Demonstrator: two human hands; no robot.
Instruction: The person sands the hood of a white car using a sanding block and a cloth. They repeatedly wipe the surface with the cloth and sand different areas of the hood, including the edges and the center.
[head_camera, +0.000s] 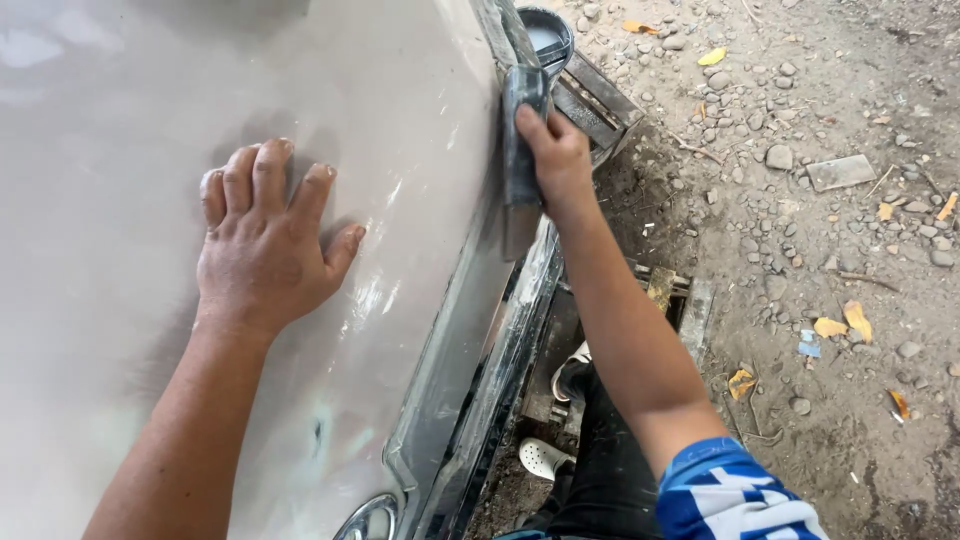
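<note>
The sanding block (520, 150), a dark grey pad, sits upright against the edge of the beige car panel (120, 300), pressed there by your right hand (556, 150), whose fingers (530, 118) are clamped around it with the thumb side toward you. Your left hand (265, 240) lies flat on the panel well to the left of the block, fingers spread apart and palm down on the dull, primed surface, holding nothing. Along the panel's edge a dark strip of trim (500, 360) runs down toward you, wet and streaked, and a chrome curve (368, 518) shows at the bottom edge of the view. Just beyond the block, at the top of the panel, stands a round dark container (546, 38) with a pale inside. Your right sleeve (725, 495) is blue with white markings. Below your arm you can see dark trousers and white sandals (545, 458) on the ground. The ground (820, 300) to the right is bare earth strewn with pebbles, a few yellow leaves (845, 322) and a flat grey slab (840, 172).
</note>
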